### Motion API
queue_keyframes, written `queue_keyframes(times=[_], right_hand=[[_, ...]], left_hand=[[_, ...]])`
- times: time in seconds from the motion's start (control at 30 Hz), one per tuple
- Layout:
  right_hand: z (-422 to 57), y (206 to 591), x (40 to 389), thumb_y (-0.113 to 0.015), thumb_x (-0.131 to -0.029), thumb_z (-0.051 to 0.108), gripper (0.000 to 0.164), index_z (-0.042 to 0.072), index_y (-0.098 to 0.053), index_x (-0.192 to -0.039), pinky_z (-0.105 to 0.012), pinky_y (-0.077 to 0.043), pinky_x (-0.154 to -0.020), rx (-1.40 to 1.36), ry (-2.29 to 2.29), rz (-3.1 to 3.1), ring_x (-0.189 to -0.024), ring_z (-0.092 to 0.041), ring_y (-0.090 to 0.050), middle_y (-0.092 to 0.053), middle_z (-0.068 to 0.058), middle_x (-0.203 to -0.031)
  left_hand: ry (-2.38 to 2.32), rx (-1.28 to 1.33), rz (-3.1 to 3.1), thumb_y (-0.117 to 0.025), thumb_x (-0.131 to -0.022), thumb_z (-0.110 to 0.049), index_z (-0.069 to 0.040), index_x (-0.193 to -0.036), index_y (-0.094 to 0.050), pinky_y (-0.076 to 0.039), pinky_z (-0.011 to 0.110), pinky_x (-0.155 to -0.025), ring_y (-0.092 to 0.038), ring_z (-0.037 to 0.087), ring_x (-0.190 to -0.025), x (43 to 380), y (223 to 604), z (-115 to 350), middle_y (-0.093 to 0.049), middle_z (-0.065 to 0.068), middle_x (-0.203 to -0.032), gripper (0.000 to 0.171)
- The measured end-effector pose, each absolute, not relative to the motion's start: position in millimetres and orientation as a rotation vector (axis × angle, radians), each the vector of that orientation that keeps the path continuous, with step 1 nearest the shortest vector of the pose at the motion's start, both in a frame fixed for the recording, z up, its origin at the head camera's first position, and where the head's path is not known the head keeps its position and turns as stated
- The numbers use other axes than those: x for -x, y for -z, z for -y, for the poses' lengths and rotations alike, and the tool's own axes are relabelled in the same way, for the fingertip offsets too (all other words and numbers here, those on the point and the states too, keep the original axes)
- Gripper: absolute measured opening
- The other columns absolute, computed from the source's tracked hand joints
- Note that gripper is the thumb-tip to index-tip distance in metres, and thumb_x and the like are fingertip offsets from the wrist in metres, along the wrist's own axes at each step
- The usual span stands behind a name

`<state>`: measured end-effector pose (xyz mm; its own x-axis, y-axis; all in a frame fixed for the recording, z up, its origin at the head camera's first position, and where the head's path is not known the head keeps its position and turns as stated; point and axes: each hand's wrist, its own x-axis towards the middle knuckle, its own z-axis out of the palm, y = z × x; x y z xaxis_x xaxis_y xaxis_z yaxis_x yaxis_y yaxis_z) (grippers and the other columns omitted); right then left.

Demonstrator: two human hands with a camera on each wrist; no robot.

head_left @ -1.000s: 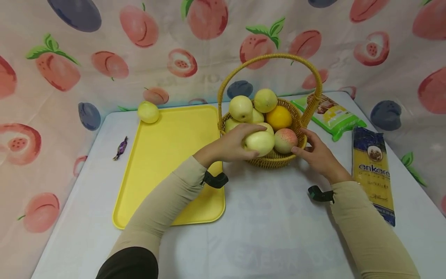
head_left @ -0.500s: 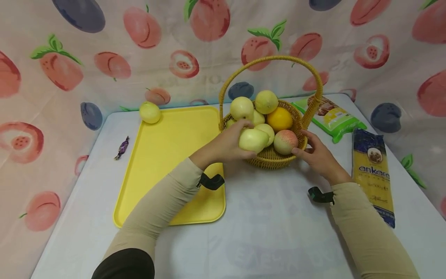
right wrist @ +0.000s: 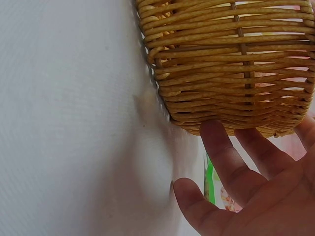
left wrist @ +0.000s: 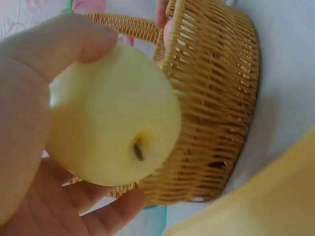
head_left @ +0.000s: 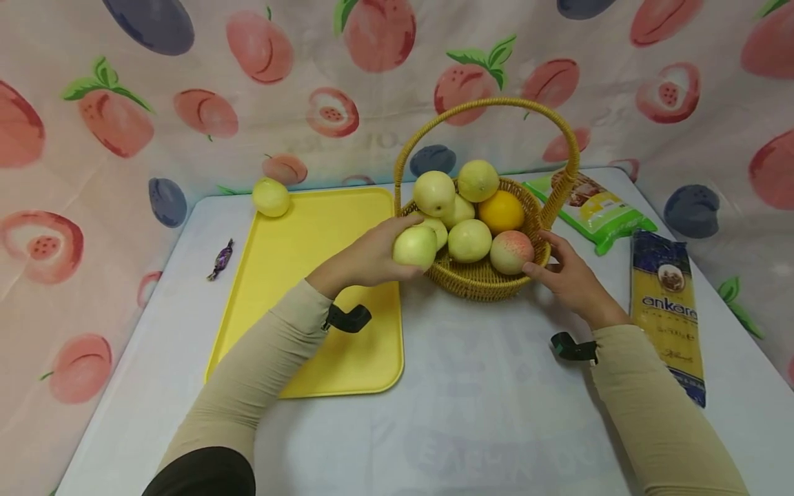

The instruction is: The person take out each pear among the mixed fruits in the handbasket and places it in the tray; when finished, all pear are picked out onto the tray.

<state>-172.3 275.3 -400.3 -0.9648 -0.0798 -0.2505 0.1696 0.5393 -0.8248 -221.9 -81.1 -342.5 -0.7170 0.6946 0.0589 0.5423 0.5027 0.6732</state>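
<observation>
My left hand (head_left: 380, 253) grips a pale yellow-green apple (head_left: 415, 246) at the left front rim of the wicker basket (head_left: 477, 284). In the left wrist view the apple (left wrist: 118, 115) shows its stem hollow, with my thumb on one side and fingers on the other. My right hand (head_left: 572, 277) holds the basket's right side, thumb over the rim and fingertips against the outer weave (right wrist: 236, 73). Inside the basket lie several pale apples (head_left: 469, 241), an orange (head_left: 501, 211) and a peach (head_left: 512, 252). Its tall handle (head_left: 490, 102) arches above them.
Left of the basket lies a yellow tray (head_left: 335, 213), partly under my left forearm. A lemon (head_left: 271, 198) sits at its back left corner, and a purple-wrapped candy (head_left: 220, 260) beside it. A green bag (head_left: 598, 210) and an Ankara pasta packet (head_left: 666, 310) lie at right.
My left hand has drawn the apple leftward from over the basket's front to its left rim, uncovering another apple. The right hand has stayed on the basket.
</observation>
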Motion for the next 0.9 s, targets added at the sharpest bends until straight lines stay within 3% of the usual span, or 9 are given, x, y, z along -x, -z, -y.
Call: queue_keyframes(times=[0.23,0.5,0.67,0.9], right_hand=[[-276,401,173,-0.061,-0.095,0.056,0.098,0.021,-0.001,-0.163,-0.066,-0.032,-0.105,-0.078,1.386,-2.525,-0.134,-0.05,-0.033,-0.008,-0.024,-0.164],[-278,402,173,-0.06,-0.095,0.058,0.098,0.021,0.0,-0.163,-0.066,-0.033,-0.104,-0.079,1.372,-2.526,-0.134,-0.051,-0.032,-0.007,-0.025,-0.164],[-277,403,175,-0.062,-0.095,0.055,0.097,0.022,-0.002,-0.163,-0.063,-0.035,-0.103,-0.077,1.391,-2.526,-0.132,-0.048,-0.035,-0.01,-0.024,-0.164],[-277,403,174,-0.063,-0.095,0.055,0.097,0.022,-0.001,-0.163,-0.063,-0.034,-0.104,-0.073,1.396,-2.519,-0.132,-0.048,-0.036,-0.01,-0.024,-0.164]], left_hand=[[-0.872,-0.934,-2.588,-0.076,-0.084,-0.032,-0.006,-0.147,-0.047,-0.048,0.042,-0.086,-0.052,0.027,-0.11,222,347,99,-0.057,0.01,-0.13,0.074],[-1.013,-0.751,-2.621,-0.078,-0.082,-0.023,-0.005,-0.143,-0.043,-0.05,0.044,-0.079,-0.055,0.031,-0.099,227,351,129,-0.056,0.016,-0.123,0.072],[-1.017,-0.607,-2.678,-0.078,-0.083,-0.026,-0.005,-0.144,-0.039,-0.046,0.049,-0.086,-0.045,0.034,-0.11,236,356,150,-0.049,0.019,-0.13,0.075],[-1.157,-0.478,-2.673,-0.077,-0.087,-0.021,-0.003,-0.144,-0.033,-0.045,0.051,-0.094,-0.052,0.036,-0.113,251,364,171,-0.046,0.021,-0.138,0.075]])
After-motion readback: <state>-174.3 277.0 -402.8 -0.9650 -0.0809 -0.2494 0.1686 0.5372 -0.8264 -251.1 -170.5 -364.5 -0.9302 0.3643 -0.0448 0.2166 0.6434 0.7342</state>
